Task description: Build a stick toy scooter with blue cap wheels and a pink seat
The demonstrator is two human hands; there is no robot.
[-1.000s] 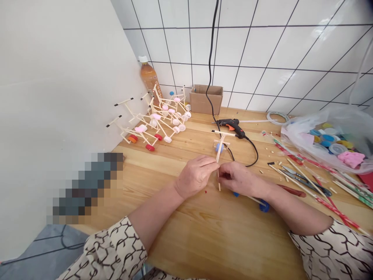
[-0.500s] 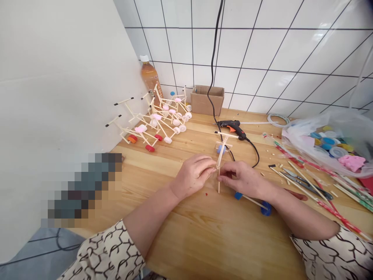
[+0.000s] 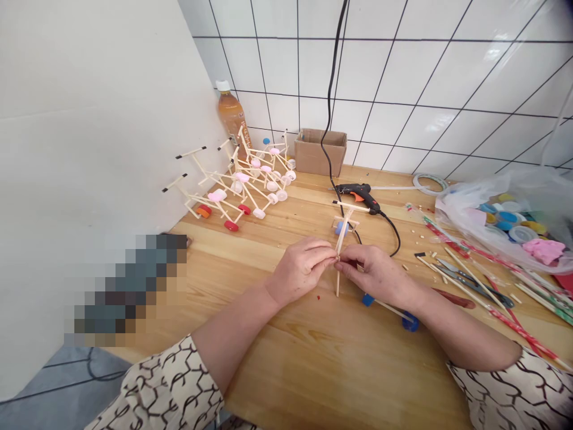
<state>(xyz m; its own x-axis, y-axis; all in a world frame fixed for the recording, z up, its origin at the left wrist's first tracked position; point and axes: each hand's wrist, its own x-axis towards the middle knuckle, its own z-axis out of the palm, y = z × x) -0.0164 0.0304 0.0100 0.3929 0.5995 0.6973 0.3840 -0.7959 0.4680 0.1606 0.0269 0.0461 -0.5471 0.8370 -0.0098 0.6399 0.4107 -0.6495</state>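
A small model tricycle [image 3: 342, 239] made of pale wooden sticks stands before me, partly hidden by my hands. Its handlebar has a black end, and a light blue cap serves as one wheel. My left hand [image 3: 304, 266] pinches the frame at a stick joint. Opposite it, the fingertips of my right hand [image 3: 373, 272] are closed at the same joint, and the two hands almost touch. A loose-looking stick end points toward me below the joint. Under my right wrist show a blue piece [image 3: 367, 300] and a dark blue cap wheel [image 3: 409, 321], linked by a stick.
Finished stick tricycles [image 3: 242, 179] crowd the left back, by a drink bottle [image 3: 231, 116]. Behind my hands are a cardboard box [image 3: 320, 156] and a glue gun [image 3: 358, 194] with its black cord. Scissors [image 3: 470, 280], sticks and a bag of caps [image 3: 505, 221] lie right.
My right fingertips have moved up the stick to the joint, and my left fingertips have closed in beside them. The view has shifted slightly.
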